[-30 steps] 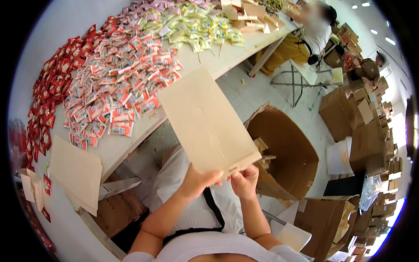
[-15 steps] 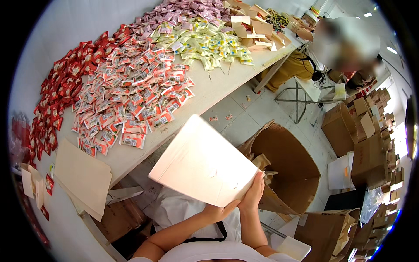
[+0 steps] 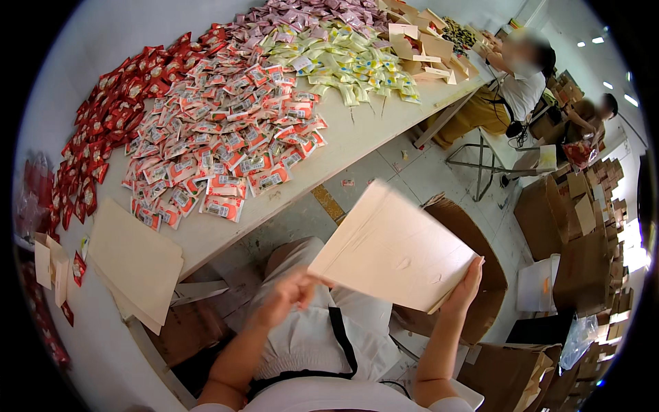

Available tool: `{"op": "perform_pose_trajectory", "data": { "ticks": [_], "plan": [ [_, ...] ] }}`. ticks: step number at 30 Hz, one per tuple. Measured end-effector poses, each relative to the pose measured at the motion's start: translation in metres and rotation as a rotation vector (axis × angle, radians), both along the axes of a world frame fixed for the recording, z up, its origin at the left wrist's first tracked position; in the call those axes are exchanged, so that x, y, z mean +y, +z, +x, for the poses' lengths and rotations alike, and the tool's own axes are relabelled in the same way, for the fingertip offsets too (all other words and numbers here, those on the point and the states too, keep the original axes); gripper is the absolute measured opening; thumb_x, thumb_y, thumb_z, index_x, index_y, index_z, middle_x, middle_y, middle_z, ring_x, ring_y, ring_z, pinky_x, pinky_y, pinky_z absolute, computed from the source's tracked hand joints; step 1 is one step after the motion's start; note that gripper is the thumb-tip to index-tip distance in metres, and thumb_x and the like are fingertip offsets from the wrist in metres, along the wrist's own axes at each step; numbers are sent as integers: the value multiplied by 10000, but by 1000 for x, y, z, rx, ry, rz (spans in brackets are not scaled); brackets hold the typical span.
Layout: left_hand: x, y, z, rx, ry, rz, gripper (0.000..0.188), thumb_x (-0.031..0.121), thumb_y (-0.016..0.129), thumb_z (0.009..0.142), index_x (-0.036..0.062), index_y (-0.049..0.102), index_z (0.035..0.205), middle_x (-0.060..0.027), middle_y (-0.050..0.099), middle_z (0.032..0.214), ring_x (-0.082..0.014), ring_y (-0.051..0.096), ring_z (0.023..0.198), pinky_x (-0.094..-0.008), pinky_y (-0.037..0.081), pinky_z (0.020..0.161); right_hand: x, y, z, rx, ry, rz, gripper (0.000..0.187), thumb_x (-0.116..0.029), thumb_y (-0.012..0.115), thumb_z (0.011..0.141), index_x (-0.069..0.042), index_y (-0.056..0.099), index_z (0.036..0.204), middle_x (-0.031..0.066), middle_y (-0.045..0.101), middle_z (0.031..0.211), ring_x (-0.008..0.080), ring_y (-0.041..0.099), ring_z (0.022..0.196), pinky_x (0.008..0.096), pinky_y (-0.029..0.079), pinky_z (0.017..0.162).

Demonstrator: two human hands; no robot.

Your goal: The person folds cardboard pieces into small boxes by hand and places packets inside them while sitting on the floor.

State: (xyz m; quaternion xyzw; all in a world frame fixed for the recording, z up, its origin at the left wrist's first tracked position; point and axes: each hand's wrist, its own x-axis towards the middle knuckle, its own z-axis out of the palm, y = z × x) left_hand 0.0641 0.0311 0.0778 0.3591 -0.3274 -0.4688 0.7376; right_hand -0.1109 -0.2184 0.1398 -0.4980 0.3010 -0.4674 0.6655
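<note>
A pale flat piece of cardboard (image 3: 398,250), looking like a folded-flat carton with crease lines along one side, is tilted above my lap. Its right corner is gripped by my right hand (image 3: 465,287), fingers behind and thumb along the edge. My left hand (image 3: 290,296) is beside the cardboard's left corner, fingers curled and smeared by motion; whether it touches the corner is unclear. On the table's near left corner lie more flat cardboard pieces (image 3: 134,257), stacked unevenly. Behind them spreads a heap of orange-and-white sachets (image 3: 226,144).
Red packets (image 3: 117,103), yellow-green packets (image 3: 343,58) and pink packets (image 3: 309,20) are heaped along the table (image 3: 343,147). A small opened carton (image 3: 51,268) stands at far left. Beyond the cardboard is a large brown box (image 3: 484,316). Another person (image 3: 525,86) sits at the table's far end.
The cardboard has shifted right with my right hand. My left hand has come off its lower edge and moved left to near its left corner. The view has turned slightly.
</note>
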Motion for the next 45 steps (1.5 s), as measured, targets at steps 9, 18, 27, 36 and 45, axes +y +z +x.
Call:
{"op": "perform_pose_trajectory", "data": {
  "ticks": [9, 18, 27, 36, 45],
  "plan": [
    [-10, 49, 18, -288, -28, 438, 202, 192, 594, 823, -7, 624, 814, -2, 564, 622, -66, 484, 496, -220, 378, 437, -19, 5, -15, 227, 289, -288, 337, -344, 433, 912, -17, 516, 925, 19, 544, 828, 82, 477, 707, 231, 402, 644],
    [-37, 57, -22, 249, 273, 301, 262, 114, 490, 853, -93, 480, 1014, -170, 596, 770, -227, 582, 493, -317, 496, 433, 82, -45, 17, 27, 392, -643, 837, -430, 767, 610, -62, 351, 1235, 118, 561, 1030, 217, 567, 882, 314, 450, 728],
    [-36, 45, -22, 477, 188, 149, 248, 46, 502, 836, -76, 462, 1048, -165, 600, 846, -219, 633, 681, -314, 533, 607, 93, -40, 44, 118, 284, -776, 217, -164, 753, 682, -17, 605, 739, 34, 602, 623, 80, 524, 522, 182, 369, 478],
    [-23, 39, -4, 273, 43, 428, 327, 82, 658, 744, -70, 527, 1002, -137, 614, 854, -201, 622, 698, -294, 526, 592, 88, -36, 32, 182, 702, -213, 126, -66, 702, 726, -31, 603, 656, 30, 618, 599, 62, 544, 536, 179, 403, 500],
    [-31, 20, -29, 159, 382, 438, 183, 98, 629, 787, -39, 586, 901, -75, 612, 805, -98, 565, 697, -235, 465, 606, 120, -47, 49, -43, 269, 428, 476, 66, 577, 769, -24, 304, 1149, 126, 558, 949, 171, 595, 744, 294, 508, 634]
  ]
}}
